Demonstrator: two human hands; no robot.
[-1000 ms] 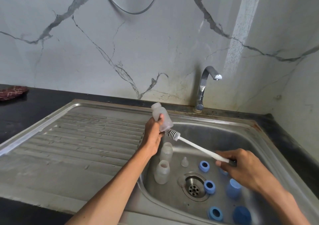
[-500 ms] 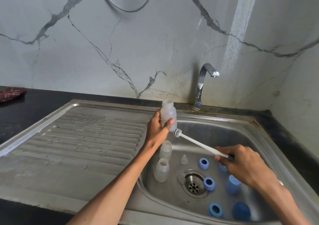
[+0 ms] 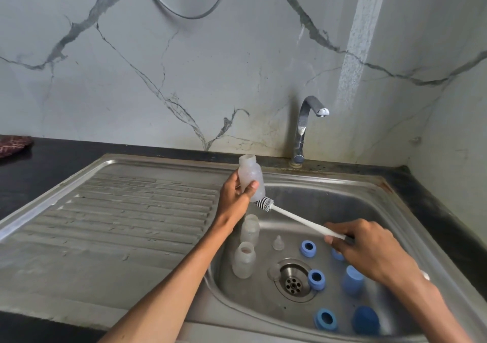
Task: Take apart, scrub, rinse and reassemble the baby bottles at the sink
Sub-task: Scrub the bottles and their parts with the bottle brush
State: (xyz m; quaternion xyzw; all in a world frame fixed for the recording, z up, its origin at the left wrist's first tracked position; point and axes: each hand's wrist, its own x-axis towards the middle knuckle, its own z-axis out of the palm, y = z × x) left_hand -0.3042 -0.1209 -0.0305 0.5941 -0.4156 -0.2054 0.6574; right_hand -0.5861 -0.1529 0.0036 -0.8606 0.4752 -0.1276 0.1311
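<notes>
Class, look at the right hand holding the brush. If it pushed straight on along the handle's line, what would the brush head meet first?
The right hand aims the brush up-left at the bottle held in the left hand. The head would meet the bottle's base first; it looks already against it, though depth is unclear.

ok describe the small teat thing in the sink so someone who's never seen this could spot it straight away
Look into the steel sink basin, at the floor just behind the round drain. There stands the teat, between a frosted bottle and a blue ring. It is the smallest piece there, a clear cone with a narrow tip, where its neighbours are blue or bottle-shaped.
</notes>
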